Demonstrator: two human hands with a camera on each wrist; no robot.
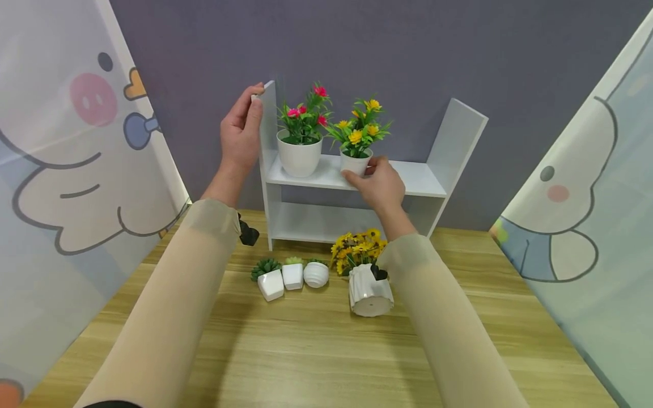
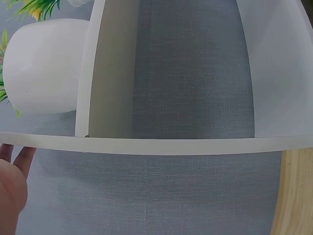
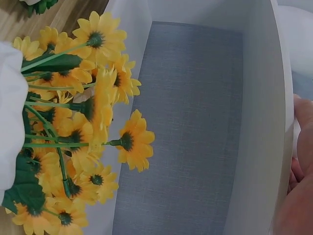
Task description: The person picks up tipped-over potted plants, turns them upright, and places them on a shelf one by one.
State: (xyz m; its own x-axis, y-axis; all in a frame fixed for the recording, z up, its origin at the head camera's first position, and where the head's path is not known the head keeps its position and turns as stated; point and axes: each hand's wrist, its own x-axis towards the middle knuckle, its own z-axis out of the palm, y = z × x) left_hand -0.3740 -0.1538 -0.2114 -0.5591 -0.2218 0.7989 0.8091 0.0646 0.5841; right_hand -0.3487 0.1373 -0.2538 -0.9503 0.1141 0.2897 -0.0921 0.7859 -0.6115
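Both hands are up at the white shelf: the left hand has its fingers and thumb curled at the top front corner of the left side panel, gripping it, while the right hand has thumb and fingers round the small white pot of yellow flowers. That pot is upright at the upper board, just right of the larger white pot of pink flowers; the thumb covers part of its base, so I cannot tell whether it bears fully on the board. As I judge it, the step in hand is placing or adjusting this pot beside its neighbour, with the left hand steadying the shelf. Next should come a gentle one — settle the base flat, then part thumb and fingers and draw back without snagging the leaves, with the panel held firm meanwhile. Below, on the wooden table in front of the shelf, three little succulent pots lie in a row, and a fluted white pot of yellow daisies lies on its side, base toward the person — likely candidates for a later reach, with the daisies close under the right forearm.
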